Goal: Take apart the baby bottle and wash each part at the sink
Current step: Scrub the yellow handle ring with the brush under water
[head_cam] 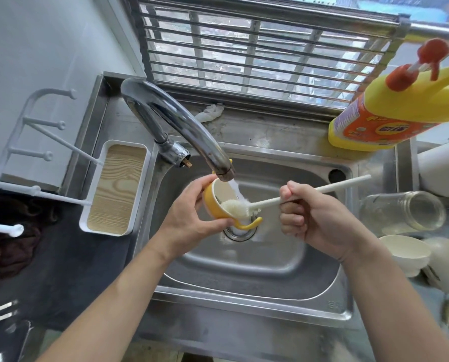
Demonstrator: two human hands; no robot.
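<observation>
Steel sink (244,301), yellow collar (212,205) — brush (270,201) inside

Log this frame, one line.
phase: scrubbing | left hand: holds yellow collar | right hand: grips brush | faucet: running | bottle body: lying aside

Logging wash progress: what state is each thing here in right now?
Faucet: running, stream falling into the sink.
Yellow collar: held in the left hand, under the stream.
Brush: gripped by the right hand, bristles at the collar's opening.
Glass bottle: uncapped, lying on its side right of the sink.
</observation>
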